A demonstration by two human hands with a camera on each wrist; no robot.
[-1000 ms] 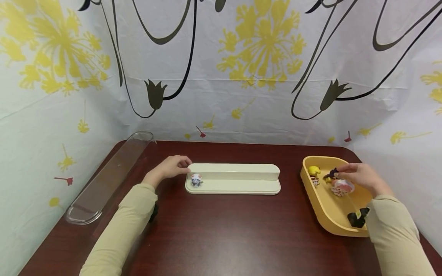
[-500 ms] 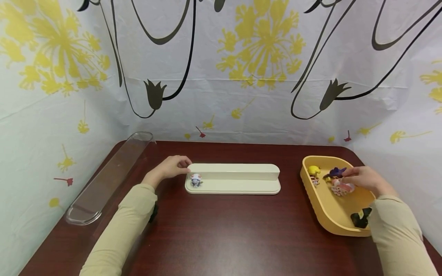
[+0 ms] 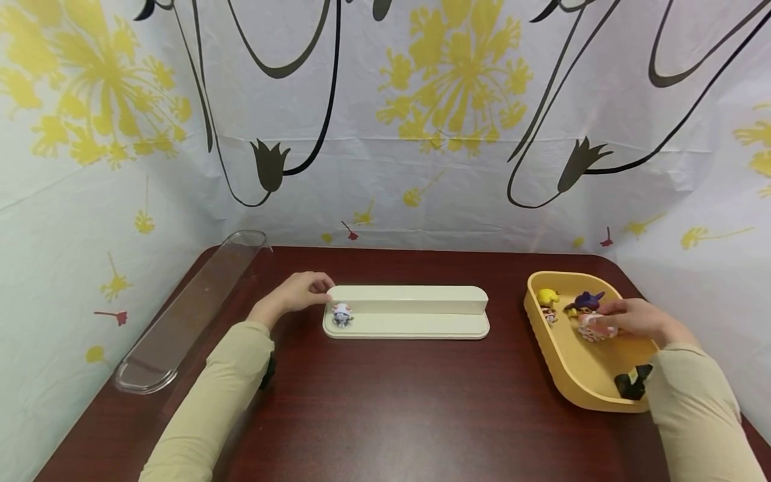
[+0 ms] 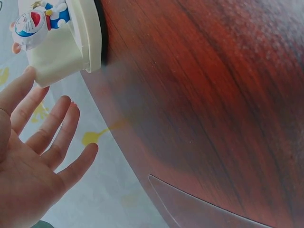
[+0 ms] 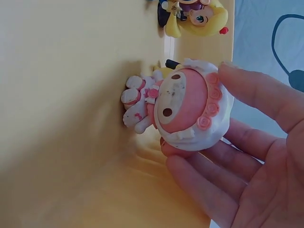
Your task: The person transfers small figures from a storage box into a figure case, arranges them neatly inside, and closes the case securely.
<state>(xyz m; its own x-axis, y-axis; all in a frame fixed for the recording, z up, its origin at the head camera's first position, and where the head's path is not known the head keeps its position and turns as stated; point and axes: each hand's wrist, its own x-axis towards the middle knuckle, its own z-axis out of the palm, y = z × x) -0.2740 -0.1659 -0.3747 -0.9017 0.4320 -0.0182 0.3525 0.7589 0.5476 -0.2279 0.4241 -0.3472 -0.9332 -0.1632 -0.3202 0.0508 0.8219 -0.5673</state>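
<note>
With thumb and fingers about its head, my right hand grips a pink-and-white My Melody figurine in the yellow tray. In the right wrist view its feet are close to the tray floor; contact is unclear. A purple-hatted figurine lies beside it. At the cream display stand, my left hand touches the raised step's left end with thumb and index fingertips, its other fingers spread fairly straight. A small Doraemon figurine in a white hood stands at that end of the stand.
A yellow figurine, a small brown-and-white figurine and a black figurine are also in the tray. Along the table's left edge lies a long clear plastic cover. A patterned cloth hangs behind the table.
My right hand has let go of the purple-hatted figurine, moved slightly down and right, and taken hold of the My Melody figurine. My left hand stays at the stand.
</note>
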